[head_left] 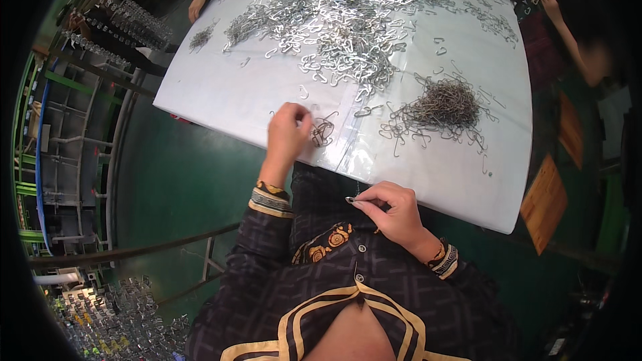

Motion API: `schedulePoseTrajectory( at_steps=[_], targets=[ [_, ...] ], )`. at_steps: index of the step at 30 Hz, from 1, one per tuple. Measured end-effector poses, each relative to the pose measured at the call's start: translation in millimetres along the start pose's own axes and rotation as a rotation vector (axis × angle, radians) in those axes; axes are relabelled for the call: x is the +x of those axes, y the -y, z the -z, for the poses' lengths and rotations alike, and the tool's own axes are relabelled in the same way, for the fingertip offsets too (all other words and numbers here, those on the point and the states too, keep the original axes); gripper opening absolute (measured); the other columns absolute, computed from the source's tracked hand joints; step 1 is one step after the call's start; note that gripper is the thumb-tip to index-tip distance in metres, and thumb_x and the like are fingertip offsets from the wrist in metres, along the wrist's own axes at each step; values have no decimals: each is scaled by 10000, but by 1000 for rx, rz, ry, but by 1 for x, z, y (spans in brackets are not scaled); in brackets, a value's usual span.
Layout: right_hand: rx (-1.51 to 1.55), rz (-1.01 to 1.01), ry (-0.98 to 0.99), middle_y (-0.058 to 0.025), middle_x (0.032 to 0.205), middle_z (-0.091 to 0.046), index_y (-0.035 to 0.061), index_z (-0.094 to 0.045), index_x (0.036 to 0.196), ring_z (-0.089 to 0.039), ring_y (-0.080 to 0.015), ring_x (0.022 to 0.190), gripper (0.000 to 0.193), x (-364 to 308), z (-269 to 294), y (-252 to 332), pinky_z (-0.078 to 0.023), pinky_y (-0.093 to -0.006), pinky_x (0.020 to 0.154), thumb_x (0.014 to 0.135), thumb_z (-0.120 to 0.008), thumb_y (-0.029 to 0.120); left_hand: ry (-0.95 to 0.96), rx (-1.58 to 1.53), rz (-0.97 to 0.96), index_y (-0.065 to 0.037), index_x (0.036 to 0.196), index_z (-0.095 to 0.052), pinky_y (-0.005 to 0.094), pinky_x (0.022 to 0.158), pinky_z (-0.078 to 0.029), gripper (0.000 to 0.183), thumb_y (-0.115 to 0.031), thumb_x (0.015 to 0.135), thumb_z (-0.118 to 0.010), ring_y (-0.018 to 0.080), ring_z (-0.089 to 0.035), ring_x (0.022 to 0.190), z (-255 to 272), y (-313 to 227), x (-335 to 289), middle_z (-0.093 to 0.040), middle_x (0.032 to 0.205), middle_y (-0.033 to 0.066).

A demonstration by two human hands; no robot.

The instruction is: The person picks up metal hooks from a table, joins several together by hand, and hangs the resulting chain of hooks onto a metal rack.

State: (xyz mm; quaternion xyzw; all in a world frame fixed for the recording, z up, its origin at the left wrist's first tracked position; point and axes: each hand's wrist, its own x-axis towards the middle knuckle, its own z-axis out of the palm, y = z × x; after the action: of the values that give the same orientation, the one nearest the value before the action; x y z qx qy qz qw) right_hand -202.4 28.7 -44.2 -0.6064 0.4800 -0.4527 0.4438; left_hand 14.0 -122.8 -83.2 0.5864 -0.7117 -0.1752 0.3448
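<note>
Presently, the right hand (pixel 396 211) pinches a small silvery metal clip (pixel 350 200) just off the white table (pixel 224 97). The left hand (pixel 289 132) — blurred, grip unclear — is near the table's front edge, by thin brown wire hooks (pixel 324 132): apparently pickup, next requiring precise fingertip placement.

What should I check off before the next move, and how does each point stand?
1. Right hand grips its metal piece: ok, pinched.
2. Left hand holds a piece: cannot tell, blurred.
3. Small wire cluster beside left hand: ok, on the table.
4. Dark wire pile neatly gathered: not ok, strays around it.
5. Silver clips on hand: ok, heaped mid-table.
</note>
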Motion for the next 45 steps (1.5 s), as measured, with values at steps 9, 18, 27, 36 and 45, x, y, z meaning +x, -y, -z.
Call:
schedulePoseTrajectory(
  at_steps=[9,18,27,36,45],
  targets=[
    [-21,36,31,-90,750,-671,27,-713,845,-607,-197,627,71,2,-2,0,-470,-295,557,784,-743,49,-127,462,384,-25,884,-704,395,739,-522,132,-136,822,-668,311,-661,774,49,69,5,-693,850,140],
    [-48,40,28,-88,746,-666,23,-711,844,-600,-192,616,70,4,0,2,-465,-289,552,783,-741,42,158,371,-497,-63,797,-698,359,751,-505,86,-59,723,-654,250,-614,843,10,24,9,-662,865,64],
    [-32,15,21,-82,730,-657,19,-711,843,-592,-165,601,67,3,-1,0,-461,-275,548,784,-740,31,-17,348,-390,-66,858,-698,366,707,-528,95,-83,768,-674,262,-639,793,24,39,17,-676,827,89],
    [-10,12,22,-81,737,-662,21,-712,843,-599,-164,608,68,7,-3,2,-470,-274,558,783,-744,28,-43,475,154,-31,936,-737,376,721,-543,145,-104,822,-684,288,-692,744,68,61,16,-713,836,158],
    [-45,34,50,-82,747,-662,32,-711,845,-600,-197,634,72,7,-5,0,-470,-297,561,785,-745,54,197,4,-355,-27,861,-717,360,667,-516,101,-4,764,-715,281,-642,724,3,-22,-3,-671,780,123]
  ],
)
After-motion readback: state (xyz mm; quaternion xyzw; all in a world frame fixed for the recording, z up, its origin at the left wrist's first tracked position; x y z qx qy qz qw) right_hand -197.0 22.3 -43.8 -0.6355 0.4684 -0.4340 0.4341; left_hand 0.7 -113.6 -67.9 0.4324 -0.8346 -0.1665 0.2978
